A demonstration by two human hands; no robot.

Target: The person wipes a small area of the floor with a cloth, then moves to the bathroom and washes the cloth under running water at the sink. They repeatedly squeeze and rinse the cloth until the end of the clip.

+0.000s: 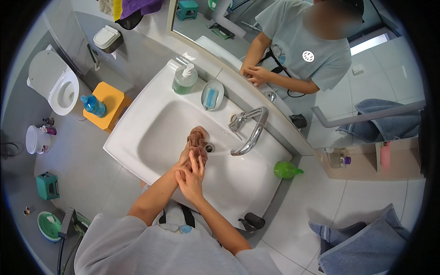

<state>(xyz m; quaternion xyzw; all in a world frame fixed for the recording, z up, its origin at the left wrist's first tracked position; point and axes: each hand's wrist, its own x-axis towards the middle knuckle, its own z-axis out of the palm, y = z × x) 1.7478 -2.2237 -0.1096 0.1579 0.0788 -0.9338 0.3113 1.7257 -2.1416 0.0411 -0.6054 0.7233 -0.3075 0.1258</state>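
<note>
A wet, bunched brown cloth (198,135) lies over the white washbasin (161,137), partly covering the drain hole (209,148). My left hand (184,158) reaches under it and holds it, with its fingers mostly hidden in the folds. Across the same cloth lies my right hand (191,182), its fingers stretched over the fabric and its thumb towards the left wrist. Some cloth shows between that thumb and the fingers. From the chrome swivel tap (256,132) a thin stream of water runs beside the cloth.
On the basin's back ledge stand a pump soap bottle (185,80) and a soap dish (212,95). A green bottle (286,169) is at the right rim, near a dark roll (252,221). To the left are an orange stool (109,106) and a toilet (65,92). A mirror (220,37) rises behind.
</note>
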